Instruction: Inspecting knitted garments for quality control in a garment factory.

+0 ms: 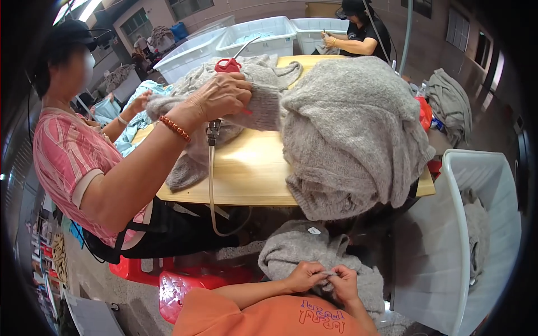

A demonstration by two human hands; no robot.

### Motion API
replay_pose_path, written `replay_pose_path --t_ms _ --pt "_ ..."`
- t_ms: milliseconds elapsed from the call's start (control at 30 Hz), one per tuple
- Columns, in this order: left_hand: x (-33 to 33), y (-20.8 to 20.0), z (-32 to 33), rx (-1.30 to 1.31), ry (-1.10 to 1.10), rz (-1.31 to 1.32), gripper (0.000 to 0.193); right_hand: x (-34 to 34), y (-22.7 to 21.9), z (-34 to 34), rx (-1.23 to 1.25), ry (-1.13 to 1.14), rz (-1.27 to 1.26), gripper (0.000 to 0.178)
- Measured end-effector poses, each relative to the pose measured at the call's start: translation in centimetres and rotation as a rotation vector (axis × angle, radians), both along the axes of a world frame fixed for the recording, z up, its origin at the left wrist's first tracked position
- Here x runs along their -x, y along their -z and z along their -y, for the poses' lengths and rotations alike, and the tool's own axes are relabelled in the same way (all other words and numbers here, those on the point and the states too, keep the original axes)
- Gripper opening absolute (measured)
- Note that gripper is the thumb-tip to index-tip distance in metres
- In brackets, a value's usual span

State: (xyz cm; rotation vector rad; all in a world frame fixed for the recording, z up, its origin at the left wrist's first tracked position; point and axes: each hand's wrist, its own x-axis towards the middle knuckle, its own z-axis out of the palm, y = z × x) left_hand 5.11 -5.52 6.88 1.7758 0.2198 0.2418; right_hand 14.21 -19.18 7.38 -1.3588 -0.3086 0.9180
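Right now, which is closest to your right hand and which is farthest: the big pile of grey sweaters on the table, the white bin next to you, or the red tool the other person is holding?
1. White bin, to the right of the right hand.
2. Grey sweater pile, on the table ahead.
3. Red tool, far ahead on the left, in a co-worker's hand.

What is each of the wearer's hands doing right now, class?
Left hand: closed, pinching the grey sweater on the lap.
Right hand: closed, pinching the same sweater, beside the left hand.
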Motion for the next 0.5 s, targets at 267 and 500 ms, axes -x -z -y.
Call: replay_pose_path --t_ms 267,500 --pt "-0.7 -2.0 -0.3 0.586 0.0 -0.16 0.014 -1.2 -0.3 1.3 0.02 -0.226 0.585 0.048" --pt "-0.9 -2.2 -3.4 0.545 -0.038 -0.101 0.017 -1.6 -0.6 4.0 0.232 -0.28 0.85 0.035"
